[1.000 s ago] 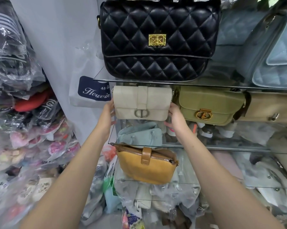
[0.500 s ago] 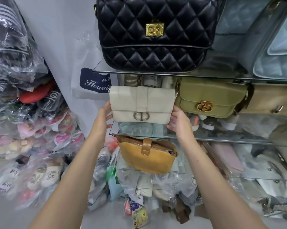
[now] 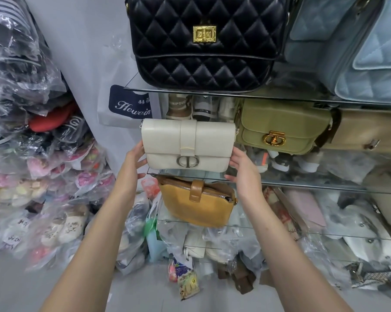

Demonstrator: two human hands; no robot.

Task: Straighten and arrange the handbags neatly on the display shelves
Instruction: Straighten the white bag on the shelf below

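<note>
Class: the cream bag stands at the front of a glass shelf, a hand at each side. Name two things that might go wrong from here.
1. The cream bag stands near the front edge of the glass shelf; released off balance by the left hand and right hand, it may tip off forward.
2. Pushed right, it may knock the olive bag beside it askew.
</note>
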